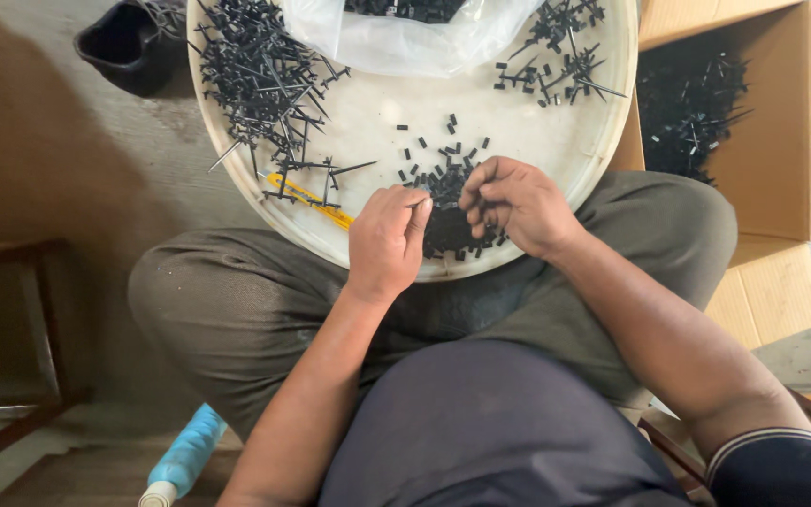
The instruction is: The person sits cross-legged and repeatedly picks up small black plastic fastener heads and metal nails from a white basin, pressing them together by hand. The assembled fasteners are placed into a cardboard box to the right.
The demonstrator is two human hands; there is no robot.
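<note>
While both hands meet over the round white tray, head view: left hand curled, pinching a small black piece; right hand half-closed, grip unclear; small loose-piece pile beneath; big tangled black sprue heap seemingly unworked

Both hands meet over a heap of small black pieces on a round white tray resting on the lap — the left hand pinches a thin black piece, the right hand curls beside it. A yellow cutter lies just left; a cardboard box stands to the right.
</note>
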